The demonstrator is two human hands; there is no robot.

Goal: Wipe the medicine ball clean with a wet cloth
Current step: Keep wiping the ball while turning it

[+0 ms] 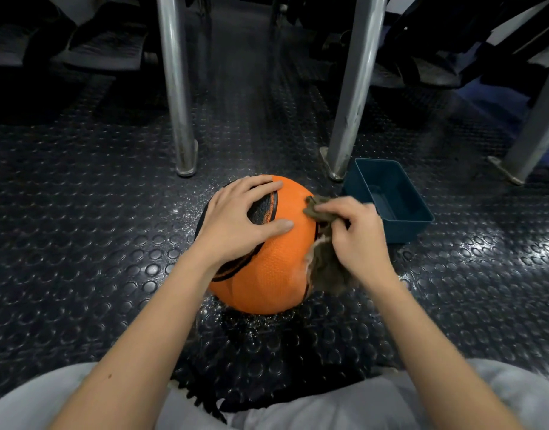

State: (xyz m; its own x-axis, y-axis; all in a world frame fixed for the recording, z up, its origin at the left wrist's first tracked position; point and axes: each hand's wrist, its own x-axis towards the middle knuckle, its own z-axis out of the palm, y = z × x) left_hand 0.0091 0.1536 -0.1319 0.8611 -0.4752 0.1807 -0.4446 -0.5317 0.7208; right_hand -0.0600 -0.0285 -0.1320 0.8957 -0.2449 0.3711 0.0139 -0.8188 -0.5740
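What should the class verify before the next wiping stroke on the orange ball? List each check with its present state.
1. Left hand steadies the orange-and-black textured medicine ball: ok, spread fingers rest on top.
2. Right hand grips the crumpled brown cloth: ok.
3. Cloth touches the ball: ok, against its right side.
4. Cloth is wet: cannot tell.
5. Blue rectangular plastic tub close by: ok, on the studded black floor right of the ball; water inside, cannot tell.
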